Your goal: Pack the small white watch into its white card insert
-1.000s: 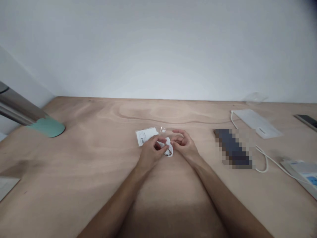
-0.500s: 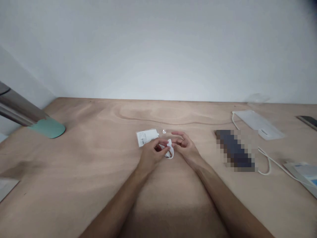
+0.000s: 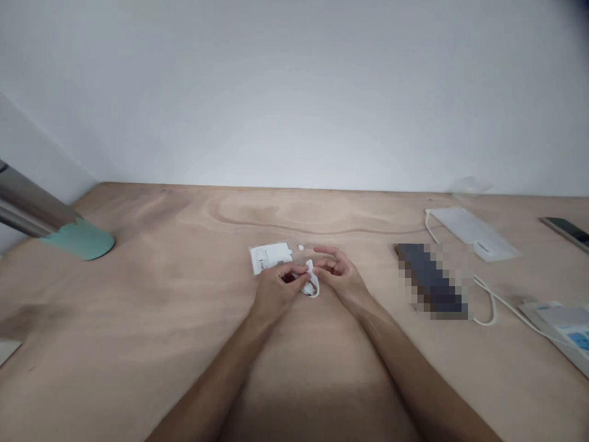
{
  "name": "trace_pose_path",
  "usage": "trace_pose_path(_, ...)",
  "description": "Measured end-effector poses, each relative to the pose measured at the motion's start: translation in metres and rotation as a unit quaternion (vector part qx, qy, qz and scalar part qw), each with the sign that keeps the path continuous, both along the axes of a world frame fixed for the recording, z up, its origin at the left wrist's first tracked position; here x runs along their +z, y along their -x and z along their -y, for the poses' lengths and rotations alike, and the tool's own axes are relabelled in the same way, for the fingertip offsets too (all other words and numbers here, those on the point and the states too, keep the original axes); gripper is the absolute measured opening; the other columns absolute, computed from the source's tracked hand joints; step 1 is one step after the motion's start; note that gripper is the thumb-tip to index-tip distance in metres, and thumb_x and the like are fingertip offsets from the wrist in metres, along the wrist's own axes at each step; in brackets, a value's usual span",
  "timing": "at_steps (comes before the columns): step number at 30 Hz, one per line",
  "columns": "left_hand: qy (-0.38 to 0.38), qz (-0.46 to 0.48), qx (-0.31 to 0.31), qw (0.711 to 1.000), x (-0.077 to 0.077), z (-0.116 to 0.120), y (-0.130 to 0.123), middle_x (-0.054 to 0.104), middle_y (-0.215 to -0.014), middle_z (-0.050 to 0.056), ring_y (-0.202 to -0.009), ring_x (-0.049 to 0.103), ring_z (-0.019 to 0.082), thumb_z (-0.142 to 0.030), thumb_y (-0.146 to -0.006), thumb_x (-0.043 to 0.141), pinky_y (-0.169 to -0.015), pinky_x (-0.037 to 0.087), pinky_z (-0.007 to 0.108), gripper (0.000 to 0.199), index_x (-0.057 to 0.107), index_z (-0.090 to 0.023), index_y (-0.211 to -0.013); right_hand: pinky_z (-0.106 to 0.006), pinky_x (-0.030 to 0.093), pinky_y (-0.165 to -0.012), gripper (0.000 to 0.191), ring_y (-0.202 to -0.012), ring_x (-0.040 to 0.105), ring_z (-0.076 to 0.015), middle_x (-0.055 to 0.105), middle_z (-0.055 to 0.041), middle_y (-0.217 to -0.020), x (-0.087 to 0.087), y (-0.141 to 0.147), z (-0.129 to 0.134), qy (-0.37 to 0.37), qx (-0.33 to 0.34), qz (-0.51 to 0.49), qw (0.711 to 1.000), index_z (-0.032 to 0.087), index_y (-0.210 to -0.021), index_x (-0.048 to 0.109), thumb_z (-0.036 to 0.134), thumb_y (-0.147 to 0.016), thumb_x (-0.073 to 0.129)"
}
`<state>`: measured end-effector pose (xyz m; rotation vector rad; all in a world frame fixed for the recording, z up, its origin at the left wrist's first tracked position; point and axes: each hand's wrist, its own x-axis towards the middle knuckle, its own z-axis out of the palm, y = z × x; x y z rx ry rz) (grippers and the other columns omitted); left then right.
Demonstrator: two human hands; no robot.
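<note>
Two items sit at the centre of the table (image 3: 138,276): a white loop (image 3: 313,286) and a labelled packet (image 3: 269,258). The left hand (image 3: 278,294) is closed, grasping the loop between thumb and fingers, apparently to steady it within reach of both hands. The right hand (image 3: 343,276) is released, its fingers open just beside the loop. A pixelated object (image 3: 430,282) lies right of the loop.

Workshop-type rm; plywood bench (image 3: 151,288)
</note>
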<state>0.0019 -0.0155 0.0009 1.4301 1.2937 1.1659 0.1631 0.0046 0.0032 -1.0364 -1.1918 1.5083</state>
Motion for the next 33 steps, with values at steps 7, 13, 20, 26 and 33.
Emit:
trace_pose_path(7, 0.025, 0.030, -0.045, 0.998, 0.002, 0.000, 0.002, 0.071, -0.078, 0.001, -0.068, 0.063, 0.015, -0.034, -0.075, 0.067, -0.062, 0.047, 0.024, 0.018, 0.073, -0.020, -0.084, -0.026, 0.046, -0.061, 0.050, -0.064, 0.060, -0.0129, 0.066, 0.0021, -0.075, 0.001, 0.001, 0.001, -0.012, 0.006, 0.014, 1.000, 0.025, -0.111, 0.054, 0.033, -0.067, 0.075)
trace_pose_path(13, 0.028, 0.027, -0.063, 0.997, 0.007, 0.001, 0.005, 0.072, -0.082, 0.002, -0.074, 0.064, 0.016, -0.031, -0.076, 0.065, -0.069, 0.048, 0.026, 0.015, 0.072, -0.020, -0.084, -0.025, 0.047, -0.060, 0.057, -0.063, 0.060, -0.0123, 0.066, 0.0022, -0.074, 0.001, 0.002, 0.002, -0.016, 0.011, 0.014, 1.000, 0.024, -0.119, 0.052, 0.033, -0.067, 0.075)
trace_pose_path(20, 0.063, 0.072, -0.075, 0.993, 0.011, -0.002, 0.007, 0.070, -0.074, 0.002, -0.068, 0.062, 0.014, -0.039, -0.075, 0.066, -0.062, 0.046, 0.023, 0.023, 0.070, -0.017, -0.078, -0.024, 0.048, -0.059, 0.058, -0.062, 0.060, -0.0115, 0.067, 0.0026, -0.074, -0.002, 0.002, 0.002, -0.024, 0.005, 0.016, 1.000, 0.025, -0.120, 0.053, 0.033, -0.067, 0.076)
trace_pose_path(26, 0.107, 0.127, -0.100, 0.981, 0.011, -0.004, 0.012, 0.067, -0.067, 0.000, -0.060, 0.061, 0.011, -0.040, -0.071, 0.071, -0.055, 0.044, 0.020, 0.026, 0.063, -0.016, -0.076, -0.023, 0.048, -0.057, 0.062, -0.060, 0.060, -0.0112, 0.066, 0.0029, -0.072, 0.001, 0.004, 0.004, -0.019, 0.013, 0.004, 1.000, 0.025, -0.122, 0.051, 0.033, -0.066, 0.076)
trace_pose_path(33, 0.122, 0.154, -0.117, 0.974, 0.012, -0.007, 0.017, 0.071, -0.077, 0.004, -0.068, 0.067, 0.016, -0.042, -0.068, 0.074, -0.062, 0.051, 0.025, 0.031, 0.061, -0.016, -0.081, -0.026, 0.052, -0.060, 0.063, -0.062, 0.062, -0.0123, 0.067, 0.0025, -0.074, 0.001, 0.004, 0.004, -0.015, 0.009, 0.010, 1.000, 0.026, -0.123, 0.051, 0.032, -0.066, 0.077)
